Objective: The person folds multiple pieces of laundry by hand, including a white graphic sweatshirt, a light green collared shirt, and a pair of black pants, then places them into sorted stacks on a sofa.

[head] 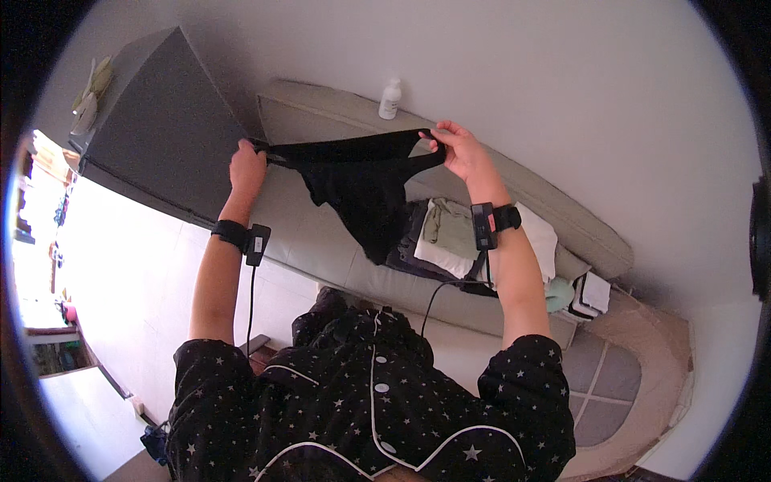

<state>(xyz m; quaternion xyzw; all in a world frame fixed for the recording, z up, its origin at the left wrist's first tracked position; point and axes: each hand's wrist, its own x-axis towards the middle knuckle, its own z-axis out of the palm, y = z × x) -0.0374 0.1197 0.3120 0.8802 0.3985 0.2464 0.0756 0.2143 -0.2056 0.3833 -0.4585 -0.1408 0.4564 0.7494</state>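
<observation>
A black stretchy garment [361, 187] hangs spread between my two raised hands, with narrow loops at its upper corners and its body tapering down. My left hand [248, 169] grips the left corner in closed fingers. At the other corner, my right hand [459, 149] pinches the band, its fingers partly through the opening. The garment's lower tip hangs at the left side of a stack of folded clothes, where a sage-green folded piece [449, 226] lies on white cloth [443, 258] and dark clothing [402, 262]. My right forearm hides part of the stack.
Beneath the garment is a grey sofa [301, 235] against the wall. A white bottle [390, 100] stands on its backrest, and a dark grey panel [162, 126] rises at left. Folded black-and-white textiles [593, 295] and a mint-green item [559, 294] sit near a beige mesh-windowed structure [656, 361].
</observation>
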